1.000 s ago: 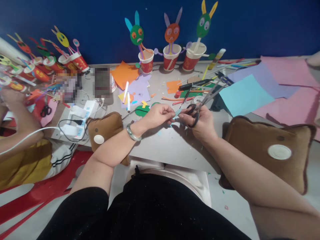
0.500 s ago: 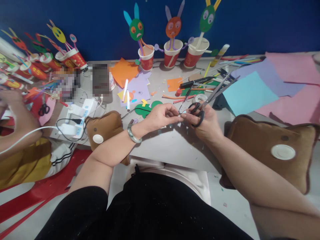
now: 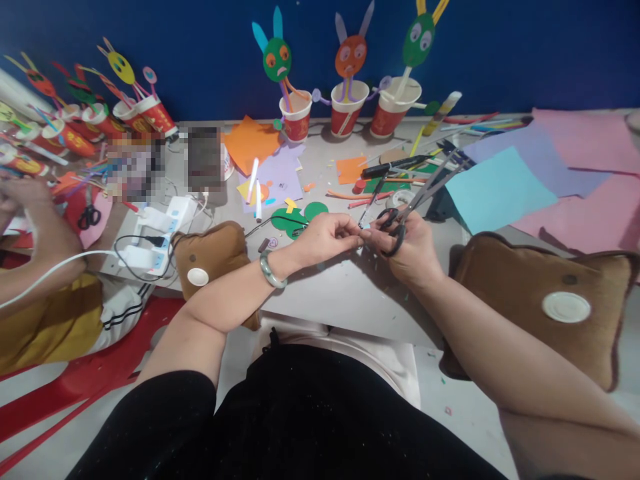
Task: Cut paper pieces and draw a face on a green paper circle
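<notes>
- Left hand (image 3: 325,239), bracelet (image 3: 273,270) at the wrist: thumb and fingers pinched together at the tips, on a pale-blue piece (image 3: 367,227) (mostly hidden, its shape too small to tell).
- Right hand (image 3: 413,250): fingers clamped on the handles of the scissors (image 3: 427,190); thumb and forefinger tips met the left hand's tips beside the same piece.
- Scissors: black-handled, blades slightly apart, pointed toward the far right, away from the piece.
- Counter (image 3: 320,293): pale, with small scraps scattered below the hands.
- Green cut-out (image 3: 285,223): flat, just left of the left hand.
- Three red-and-white paper cups, far side, in a row: the left cup (image 3: 297,127) and the right cup (image 3: 389,120) with green faces, the middle cup (image 3: 345,120) with an orange one.
- Turquoise sheet (image 3: 500,190): right, overlapping a purple sheet (image 3: 540,157).
- Two brown cushions: the larger cushion (image 3: 515,300) near right, the smaller cushion (image 3: 213,250) left of the left hand.
- Power strip (image 3: 173,227): left, plugs inserted.
- Another person's forearm (image 3: 50,227): far left.
</notes>
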### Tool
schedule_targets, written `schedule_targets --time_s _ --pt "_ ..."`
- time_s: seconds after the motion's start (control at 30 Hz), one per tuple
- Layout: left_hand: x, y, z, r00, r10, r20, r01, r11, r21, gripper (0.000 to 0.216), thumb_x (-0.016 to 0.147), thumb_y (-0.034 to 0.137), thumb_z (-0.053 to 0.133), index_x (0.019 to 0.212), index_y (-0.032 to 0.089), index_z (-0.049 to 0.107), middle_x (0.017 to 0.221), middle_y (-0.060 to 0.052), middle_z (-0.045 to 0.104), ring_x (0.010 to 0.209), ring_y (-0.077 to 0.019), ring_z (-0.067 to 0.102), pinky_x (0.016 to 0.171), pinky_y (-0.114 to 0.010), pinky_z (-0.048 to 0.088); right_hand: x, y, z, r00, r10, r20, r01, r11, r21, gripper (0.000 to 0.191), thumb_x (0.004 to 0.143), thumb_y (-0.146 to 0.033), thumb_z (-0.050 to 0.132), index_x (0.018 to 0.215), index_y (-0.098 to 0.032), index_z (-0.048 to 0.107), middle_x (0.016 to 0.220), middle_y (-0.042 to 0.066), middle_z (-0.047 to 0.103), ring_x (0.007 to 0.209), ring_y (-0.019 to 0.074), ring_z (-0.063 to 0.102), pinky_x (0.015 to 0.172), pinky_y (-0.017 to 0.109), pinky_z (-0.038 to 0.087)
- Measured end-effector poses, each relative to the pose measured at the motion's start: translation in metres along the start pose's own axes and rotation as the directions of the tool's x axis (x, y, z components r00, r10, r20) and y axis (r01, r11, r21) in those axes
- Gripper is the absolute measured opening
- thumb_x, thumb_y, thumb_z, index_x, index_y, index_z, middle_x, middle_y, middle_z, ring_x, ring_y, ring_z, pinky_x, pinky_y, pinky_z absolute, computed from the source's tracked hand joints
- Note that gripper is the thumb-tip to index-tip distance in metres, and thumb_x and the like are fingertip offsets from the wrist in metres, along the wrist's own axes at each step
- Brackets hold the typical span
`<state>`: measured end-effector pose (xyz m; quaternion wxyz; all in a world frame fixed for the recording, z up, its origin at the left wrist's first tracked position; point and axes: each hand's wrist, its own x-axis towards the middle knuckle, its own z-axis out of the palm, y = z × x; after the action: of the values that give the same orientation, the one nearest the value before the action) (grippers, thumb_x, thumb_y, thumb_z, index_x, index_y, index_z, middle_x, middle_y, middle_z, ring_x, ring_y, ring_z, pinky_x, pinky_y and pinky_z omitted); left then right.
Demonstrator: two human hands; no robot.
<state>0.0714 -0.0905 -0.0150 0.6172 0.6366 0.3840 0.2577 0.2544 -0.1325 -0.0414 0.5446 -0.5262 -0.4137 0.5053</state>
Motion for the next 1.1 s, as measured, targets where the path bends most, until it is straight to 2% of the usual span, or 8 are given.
schedule_targets --time_s 0.13,0.33,0.47,0.63,0.73,0.87,1.1 --pt "-0.001 0.007 -0.001 0.998 -0.068 0.011 0.068 0.998 -0.007 0.015 0.091 0.005 0.068 0.080 0.016 0.069 0.056 0.004 0.066 0.050 -0.0066 0.060 0.053 -0.019 0.045 0.002 0.005 -0.002 1.000 -0.028 0.002 0.028 0.999 0.035 0.053 0.061 -0.033 0.105 0.085 -0.030 0.057 0.076 -0.002 0.066 0.062 0.0169 0.053 0.049 0.033 0.040" --pt "0.000 0.015 -0.006 0.984 -0.172 0.052 0.177 0.977 -0.122 0.022 0.096 0.001 0.062 0.080 0.014 0.069 0.058 0.003 0.070 0.050 -0.0062 0.065 0.052 -0.018 0.046 0.001 0.000 -0.001 1.000 -0.018 0.007 0.017 0.999 0.039 0.050 0.063 -0.032 0.103 0.083 -0.028 0.057 0.074 -0.003 0.068 0.055 0.0133 0.052 0.045 0.030 0.039" --pt "0.001 0.009 -0.008 0.969 -0.215 0.122 0.235 0.954 -0.188 0.019 0.101 0.014 0.070 0.082 0.014 0.070 0.061 0.000 0.073 0.050 -0.0061 0.066 0.050 -0.017 0.046 0.003 -0.004 -0.001 1.000 -0.016 0.018 0.015 0.997 0.074 0.057 0.059 -0.034 0.104 0.083 -0.026 0.053 0.070 -0.005 0.067 0.048 0.0086 0.048 0.044 0.027 0.038" --pt "0.001 0.002 -0.007 0.933 -0.244 0.265 0.325 0.887 -0.327 0.031 0.098 0.041 0.081 0.090 0.013 0.073 0.087 -0.009 0.084 0.060 -0.0087 0.074 0.052 -0.019 0.052 0.005 -0.004 -0.002 1.000 0.005 0.021 -0.008 0.991 0.131 0.057 0.057 -0.035 0.105 0.087 -0.024 0.057 0.075 -0.003 0.069 0.052 0.0099 0.053 0.041 0.025 0.035" --pt "0.000 0.001 -0.007 0.925 -0.245 0.292 0.345 0.861 -0.374 0.033 0.092 0.044 0.088 0.093 0.013 0.076 0.089 -0.008 0.084 0.062 -0.0078 0.072 0.053 -0.019 0.052 0.005 -0.005 -0.002 0.999 0.011 0.042 -0.018 0.987 0.160 0.057 0.056 -0.036 0.105 0.087 -0.025 0.058 0.076 -0.003 0.069 0.051 0.0101 0.054 0.039 0.024 0.033" --pt "0.000 0.001 -0.005 0.936 -0.215 0.279 0.315 0.864 -0.394 0.035 0.086 0.042 0.094 0.086 0.012 0.075 0.085 -0.006 0.082 0.061 -0.0073 0.071 0.050 -0.019 0.049 0.005 -0.006 -0.001 0.998 0.008 0.055 -0.017 0.985 0.171 0.058 0.055 -0.038 0.105 0.085 -0.025 0.058 0.074 -0.002 0.070 0.050 0.0099 0.052 0.039 0.024 0.031" --pt "-0.002 0.003 -0.004 0.970 -0.185 0.156 0.228 0.917 -0.327 0.046 0.072 0.048 0.101 0.081 0.013 0.073 0.077 -0.003 0.079 0.059 -0.0067 0.068 0.050 -0.019 0.048 0.005 -0.006 -0.003 0.999 -0.010 0.050 0.002 0.986 0.165 0.054 0.058 -0.035 0.103 0.085 -0.025 0.057 0.076 -0.001 0.072 0.051 0.0106 0.052 0.042 0.025 0.034"
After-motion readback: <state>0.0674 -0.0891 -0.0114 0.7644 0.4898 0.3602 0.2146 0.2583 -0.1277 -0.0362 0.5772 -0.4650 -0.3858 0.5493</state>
